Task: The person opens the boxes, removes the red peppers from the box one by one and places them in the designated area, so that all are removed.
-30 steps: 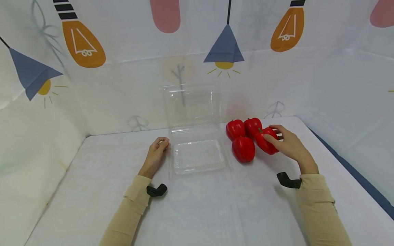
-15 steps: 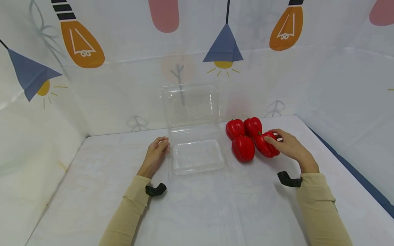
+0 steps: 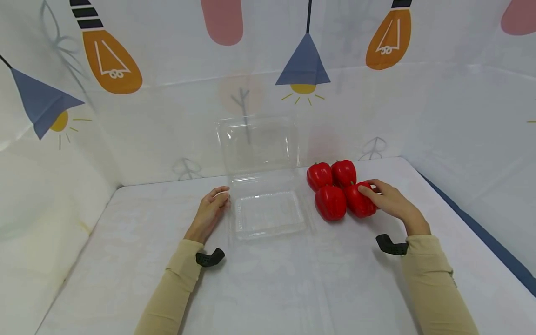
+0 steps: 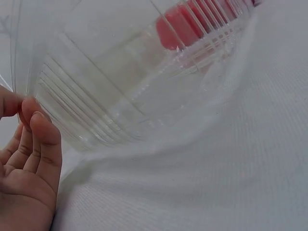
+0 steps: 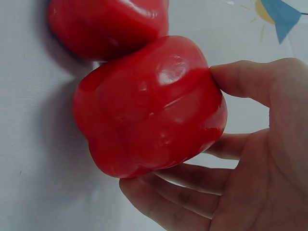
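On the table stands a clear plastic clamshell box (image 3: 270, 214), its lid (image 3: 259, 144) raised at the back. My left hand (image 3: 209, 211) is at the box's left side; in the left wrist view its thumb and finger (image 4: 47, 132) pinch the thin plastic edge. My right hand (image 3: 391, 200) grips a red bell pepper (image 3: 360, 201), thumb on one side and fingers on the other, as the right wrist view shows. That pepper sits against a second red bell pepper (image 3: 331, 203). Behind them are two more bell peppers, one at the left (image 3: 319, 177) and one at the right (image 3: 344, 173).
A white cloth covers the table (image 3: 268, 288). Behind it hangs a white curtain (image 3: 184, 116) printed with lamps and bulbs. The peppers lie just right of the box, near the table's back edge. Each wrist wears a black camera mount.
My right hand has lowered its pepper slightly toward me and to the left, beside the other peppers. The left hand stays at the box's edge.
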Demonstrator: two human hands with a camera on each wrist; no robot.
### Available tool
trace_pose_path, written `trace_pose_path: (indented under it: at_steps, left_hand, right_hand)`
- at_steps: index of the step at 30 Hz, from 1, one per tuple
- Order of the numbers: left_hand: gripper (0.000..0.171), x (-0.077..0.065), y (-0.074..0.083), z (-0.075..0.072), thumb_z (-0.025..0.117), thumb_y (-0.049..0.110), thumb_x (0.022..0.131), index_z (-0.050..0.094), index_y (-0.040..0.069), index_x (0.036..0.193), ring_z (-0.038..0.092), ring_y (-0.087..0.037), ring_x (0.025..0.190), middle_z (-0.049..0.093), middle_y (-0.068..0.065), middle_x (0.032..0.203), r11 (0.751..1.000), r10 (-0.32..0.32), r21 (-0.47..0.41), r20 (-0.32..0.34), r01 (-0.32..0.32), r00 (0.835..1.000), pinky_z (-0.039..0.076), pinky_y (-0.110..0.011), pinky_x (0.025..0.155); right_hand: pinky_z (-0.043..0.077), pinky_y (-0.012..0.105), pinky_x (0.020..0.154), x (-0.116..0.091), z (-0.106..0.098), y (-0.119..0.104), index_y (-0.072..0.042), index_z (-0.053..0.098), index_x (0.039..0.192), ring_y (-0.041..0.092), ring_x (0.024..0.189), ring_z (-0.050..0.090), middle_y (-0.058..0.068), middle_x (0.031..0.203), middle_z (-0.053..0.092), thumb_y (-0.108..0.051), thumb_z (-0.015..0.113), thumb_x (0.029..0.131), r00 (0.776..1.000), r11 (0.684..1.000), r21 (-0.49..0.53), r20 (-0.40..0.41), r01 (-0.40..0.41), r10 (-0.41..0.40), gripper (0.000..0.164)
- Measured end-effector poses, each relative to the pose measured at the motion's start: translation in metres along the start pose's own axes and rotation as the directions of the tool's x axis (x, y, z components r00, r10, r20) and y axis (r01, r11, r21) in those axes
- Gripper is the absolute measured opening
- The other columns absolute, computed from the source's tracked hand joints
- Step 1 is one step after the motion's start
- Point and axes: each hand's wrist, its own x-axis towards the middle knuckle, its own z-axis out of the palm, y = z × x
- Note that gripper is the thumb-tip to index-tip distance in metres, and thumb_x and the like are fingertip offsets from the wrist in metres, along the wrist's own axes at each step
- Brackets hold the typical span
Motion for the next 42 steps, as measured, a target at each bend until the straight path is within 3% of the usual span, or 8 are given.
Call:
trace_pose_path:
  at_steps: [15,23,33,42]
  left_hand:
    - [0.045,-0.007,0.001,-0.004,0.046,-0.005,0.095,0.032,0.0,0.137,0.052,-0.005,0.07,0.055,0.004,0.086,0.995,0.054,-0.092,0.158,-0.04,0.986,0.045,-0.015,0.062]
    - [0.047,-0.013,0.002,-0.004,0.051,0.0,0.094,0.031,0.003,0.137,0.051,-0.005,0.071,0.052,0.004,0.089,0.996,0.038,-0.082,0.224,-0.02,0.974,0.045,-0.016,0.063]
    - [0.058,-0.02,0.001,-0.007,0.05,-0.002,0.094,0.015,0.001,0.141,0.052,-0.006,0.075,0.051,0.004,0.087,0.997,-0.029,-0.059,0.387,0.056,0.922,0.048,-0.018,0.068]
    - [0.054,-0.03,0.0,-0.007,0.054,-0.005,0.091,0.02,0.006,0.132,0.055,-0.007,0.079,0.051,0.004,0.09,0.996,-0.073,-0.012,0.504,0.092,0.86,0.049,-0.019,0.072]
  right_hand:
    - [0.05,0.048,0.085,0.005,0.006,0.004,0.0,0.027,0.143,0.041,0.113,0.047,0.029,0.131,0.042,-0.057,0.037,0.095,1.0,1.0,0.021,0.018,-0.005,0.005,0.075]
    - [0.05,0.049,0.087,0.005,0.008,0.005,0.002,0.025,0.143,0.042,0.115,0.045,0.029,0.133,0.04,-0.057,0.037,0.095,0.999,0.999,0.04,0.038,-0.02,0.019,0.077]
    - [0.05,0.048,0.087,0.007,0.009,0.007,0.002,0.024,0.144,0.042,0.116,0.044,0.029,0.134,0.039,-0.06,0.036,0.094,0.998,0.998,0.058,0.051,-0.03,0.027,0.08]
    - [0.049,0.052,0.088,0.006,0.008,0.008,0.003,0.023,0.144,0.044,0.117,0.041,0.03,0.135,0.037,-0.06,0.032,0.095,0.998,0.998,0.048,0.06,-0.034,0.031,0.08]
